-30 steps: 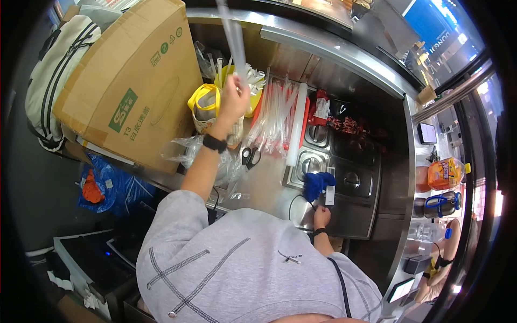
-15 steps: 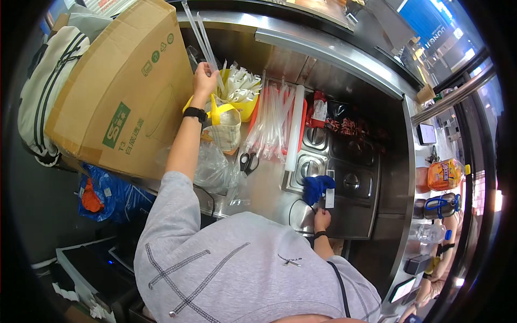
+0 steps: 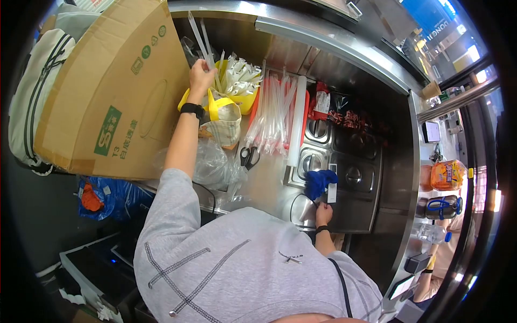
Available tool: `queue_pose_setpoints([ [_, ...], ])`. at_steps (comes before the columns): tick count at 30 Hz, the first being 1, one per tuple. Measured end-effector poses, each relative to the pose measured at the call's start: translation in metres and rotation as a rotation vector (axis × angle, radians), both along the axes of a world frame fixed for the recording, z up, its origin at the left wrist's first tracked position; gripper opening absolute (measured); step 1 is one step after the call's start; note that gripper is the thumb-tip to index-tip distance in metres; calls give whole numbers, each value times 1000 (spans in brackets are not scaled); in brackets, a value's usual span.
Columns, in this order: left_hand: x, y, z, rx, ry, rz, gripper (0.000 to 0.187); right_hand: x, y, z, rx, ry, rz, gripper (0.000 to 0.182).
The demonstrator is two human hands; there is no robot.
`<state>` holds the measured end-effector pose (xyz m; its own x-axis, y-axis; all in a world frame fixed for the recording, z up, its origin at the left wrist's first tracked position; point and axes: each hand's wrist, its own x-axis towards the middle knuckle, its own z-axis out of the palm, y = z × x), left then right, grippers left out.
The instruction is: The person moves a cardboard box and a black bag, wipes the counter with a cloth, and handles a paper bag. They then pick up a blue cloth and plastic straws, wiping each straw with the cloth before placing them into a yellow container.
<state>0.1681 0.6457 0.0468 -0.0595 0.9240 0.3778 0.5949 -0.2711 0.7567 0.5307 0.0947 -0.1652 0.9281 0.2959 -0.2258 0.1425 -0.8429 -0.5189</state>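
Observation:
My left hand (image 3: pixel 201 76) is closed around a few long wrapped straws (image 3: pixel 200 40) that point up and away. It is just left of a yellow container (image 3: pixel 245 103) full of white paper-wrapped pieces (image 3: pixel 240 77). Below the wrist sits a small bag with yellow handles (image 3: pixel 222 127). My right hand (image 3: pixel 323 214) has its fingers curled at the front of the steel counter; what they hold, if anything, is hidden. Just beyond that hand lie a blue cloth (image 3: pixel 319 183) and a narrow white box (image 3: pixel 332 185).
Many clear-wrapped straws (image 3: pixel 272 116) fill a red tray beside a white roll (image 3: pixel 298 121). Black scissors (image 3: pixel 249 157) and plastic bags (image 3: pixel 212 167) lie nearby. A large carton (image 3: pixel 113 91) stands at left. Steel lidded pans (image 3: pixel 353 175) are at right, with bottles (image 3: pixel 449 175) beyond.
The straws in my left hand have come down a little and their tops sit lower. My right hand has hardly moved. The whole view has shifted slightly.

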Motion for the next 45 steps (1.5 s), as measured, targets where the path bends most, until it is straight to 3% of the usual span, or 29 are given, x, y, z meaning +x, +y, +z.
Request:
queue_pose_setpoints([
  [2,-1,-2,0,-64,57,-12,27,1,-3,-1,6,16,-2,29],
  [8,1,-4,0,76,-50,7,33,-2,1,5,7,24,-3,30],
  [14,3,-8,-7,-5,176,17,45,1,1,1,-22,-5,1,31],
  [20,2,8,-20,-111,-1,-13,53,-1,0,1,-28,-13,-5,31],
  [26,4,3,-14,-126,70,-31,74,0,0,-3,-34,-14,-23,30],
  [29,10,3,7,-169,-97,35,81,-2,1,1,-11,-9,-30,30],
  [32,4,30,10,203,80,153,81,-5,4,7,-53,-38,-25,30],
  [36,-1,55,43,157,61,89,80,-6,8,12,-78,-31,-23,31],
  [40,5,90,41,164,62,184,82,-5,7,7,-61,-27,-39,33],
  [43,6,94,56,132,86,167,79,-9,12,19,-98,-44,-21,34],
  [45,1,125,39,98,114,116,79,-7,12,18,-113,-52,-14,34],
])
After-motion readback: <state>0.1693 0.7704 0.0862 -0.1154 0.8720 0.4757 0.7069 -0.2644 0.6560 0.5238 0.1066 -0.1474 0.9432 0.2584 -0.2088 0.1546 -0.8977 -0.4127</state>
